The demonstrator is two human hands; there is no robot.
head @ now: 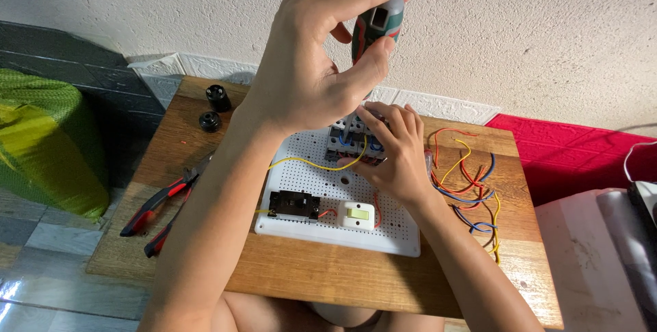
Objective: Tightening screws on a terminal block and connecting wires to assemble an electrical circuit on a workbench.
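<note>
Left hand up high, thumb and fingertips pinched round the green-and-grey handle of a screwdriver, shaft pointing straight down into the row of grey circuit breakers at the back of the white perforated plastic mounting board. Tip is hidden behind the hand, so can't tell which terminal it sits in. Right hand lies on the board against the breakers, fingers pressed together and curled over their front edge, steadying them and a yellow wire that runs left across the board. Progress, as I judge it: breakers mounted, a black terminal module and a white rocker switch fixed along the near edge, a short red jumper between those two, yellow wire routed in. Looks mid-wiring; a loose bundle of red, blue, yellow and orange wires lies unconnected on the wooden table to the right of the board. Red-and-black-handled pliers lie idle at left, two black round lamp holders at the back left corner. Board sits centred on the table, flat, square to the wall.
</note>
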